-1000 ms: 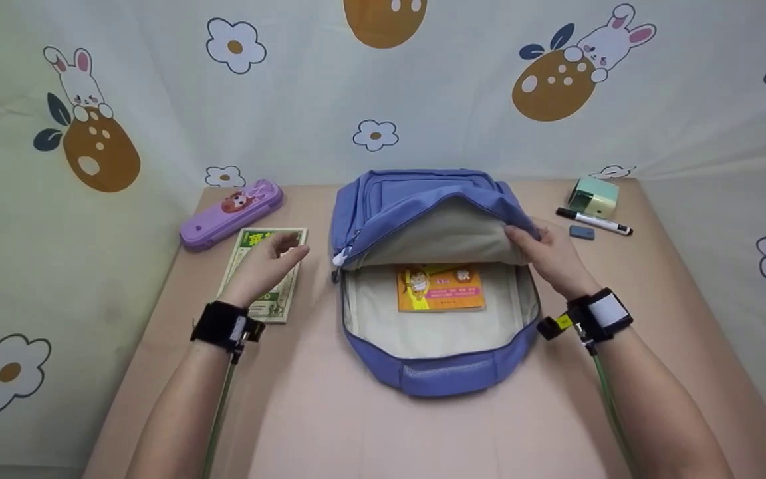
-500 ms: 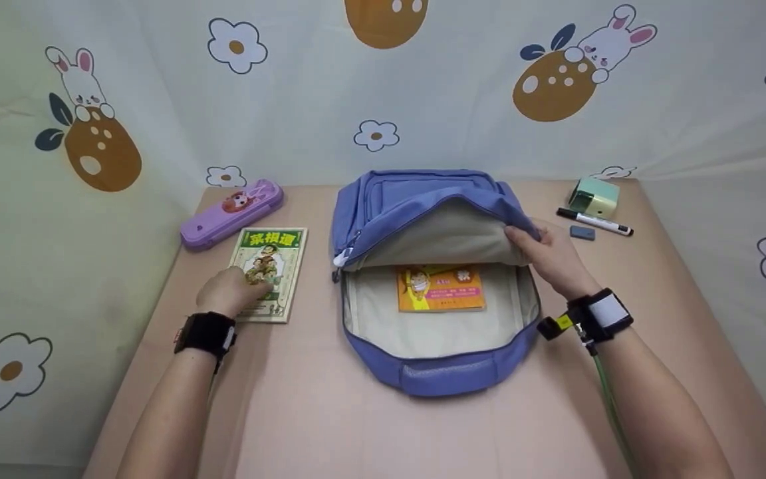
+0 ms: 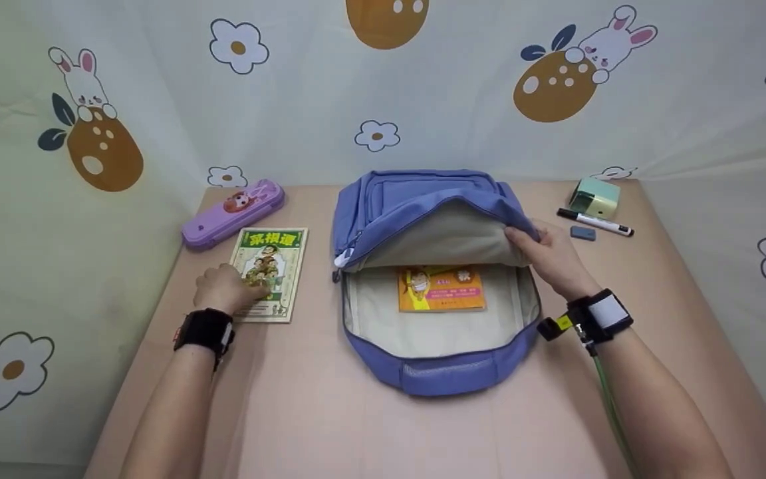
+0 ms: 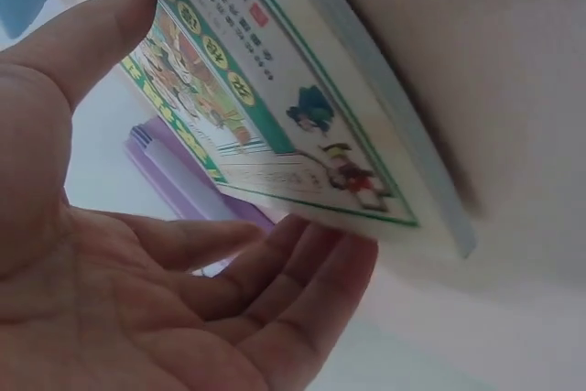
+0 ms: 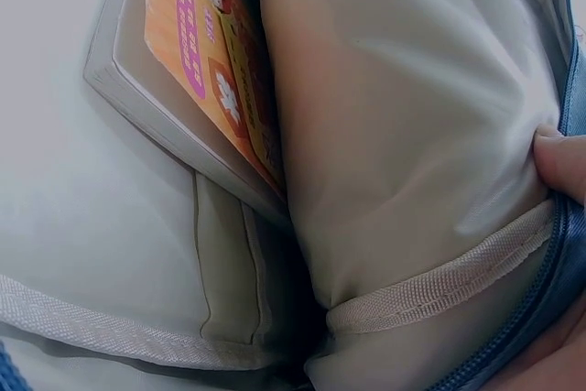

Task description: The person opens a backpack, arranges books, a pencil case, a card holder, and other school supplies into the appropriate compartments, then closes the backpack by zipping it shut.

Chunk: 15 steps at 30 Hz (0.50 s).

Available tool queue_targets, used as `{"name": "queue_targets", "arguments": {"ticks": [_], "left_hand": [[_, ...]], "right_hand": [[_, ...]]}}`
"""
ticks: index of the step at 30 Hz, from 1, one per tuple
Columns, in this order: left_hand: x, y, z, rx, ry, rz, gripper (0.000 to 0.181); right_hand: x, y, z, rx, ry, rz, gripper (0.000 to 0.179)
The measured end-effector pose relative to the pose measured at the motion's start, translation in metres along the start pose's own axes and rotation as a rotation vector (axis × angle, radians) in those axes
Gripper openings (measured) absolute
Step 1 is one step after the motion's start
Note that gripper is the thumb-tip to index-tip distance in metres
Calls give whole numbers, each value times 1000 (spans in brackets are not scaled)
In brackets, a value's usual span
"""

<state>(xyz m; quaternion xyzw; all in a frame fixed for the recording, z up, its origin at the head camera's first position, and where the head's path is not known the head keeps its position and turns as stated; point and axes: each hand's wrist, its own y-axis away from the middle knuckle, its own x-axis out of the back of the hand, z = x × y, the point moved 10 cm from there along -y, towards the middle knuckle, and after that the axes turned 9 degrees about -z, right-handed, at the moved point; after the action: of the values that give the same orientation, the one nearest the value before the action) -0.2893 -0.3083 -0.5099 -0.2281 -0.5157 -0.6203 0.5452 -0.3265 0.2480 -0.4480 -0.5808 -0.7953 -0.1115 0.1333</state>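
A blue backpack [image 3: 449, 379] lies unzipped on the table, its pale lining showing. My right hand [image 3: 552, 256] grips the right edge of its raised flap [image 3: 436, 236], thumb on the lining side. Partly tucked under that flap is an orange book [image 3: 443, 296]; the right wrist view also shows its white page edges. To the left of the bag lies a green-and-cream book [image 3: 276, 266]. My left hand [image 3: 220, 289] is at its left side, thumb on the cover. In the left wrist view, the fingertips [image 4: 352, 249] of that hand meet the book's edge, opposite the thumb.
Behind the green-and-cream book is a purple pencil case [image 3: 233, 213]. At the back right of the table [image 3: 363, 432] sit a mint-green pencil sharpener [image 3: 596, 196], a black-and-white marker [image 3: 596, 221] and a small blue eraser [image 3: 582, 233]. A printed curtain [image 3: 303, 100] hangs around the table.
My left hand has come down from above the green-and-cream book to its left edge, and its fingers have shifted slightly there. The right hand keeps holding the flap in place.
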Motion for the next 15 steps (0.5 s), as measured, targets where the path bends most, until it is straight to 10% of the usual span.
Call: {"name": "queue_targets", "arguments": {"ticks": [7,15], "left_hand": [[3,1,-2,-11,97,-1,88],[6,0,-1,-93,213,-20,32]], "right_hand": [[-2,3,-6,-3,-8,-4,38],[-4,6,-14,3,-7,-11,38]]}}
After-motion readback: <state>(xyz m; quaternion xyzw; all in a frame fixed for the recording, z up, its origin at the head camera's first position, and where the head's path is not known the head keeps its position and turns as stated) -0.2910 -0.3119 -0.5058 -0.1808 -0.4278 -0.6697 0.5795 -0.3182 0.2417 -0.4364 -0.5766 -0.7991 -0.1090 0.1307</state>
